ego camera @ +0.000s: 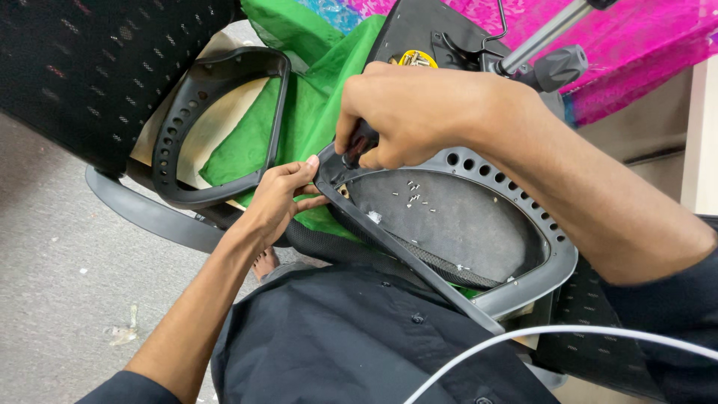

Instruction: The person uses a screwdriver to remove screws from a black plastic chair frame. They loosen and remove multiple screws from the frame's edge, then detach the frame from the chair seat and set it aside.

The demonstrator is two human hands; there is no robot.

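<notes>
An office chair lies upside down with its dark seat underside (456,217) facing me. My right hand (407,112) is closed around a dark-handled tool (361,142), its tip pressed at the corner of the grey perforated armrest loop (523,202). My left hand (280,194) grips the edge of that same armrest beside the tool, thumb on top. Several small screws (411,196) lie loose on the seat underside.
A second black armrest loop (217,127) rests to the left over green cloth (299,112). The mesh chair back (97,67) fills the upper left. A chair lever with a grey knob (557,67) sticks out above pink fabric (643,45). A white cable (568,333) crosses my lap.
</notes>
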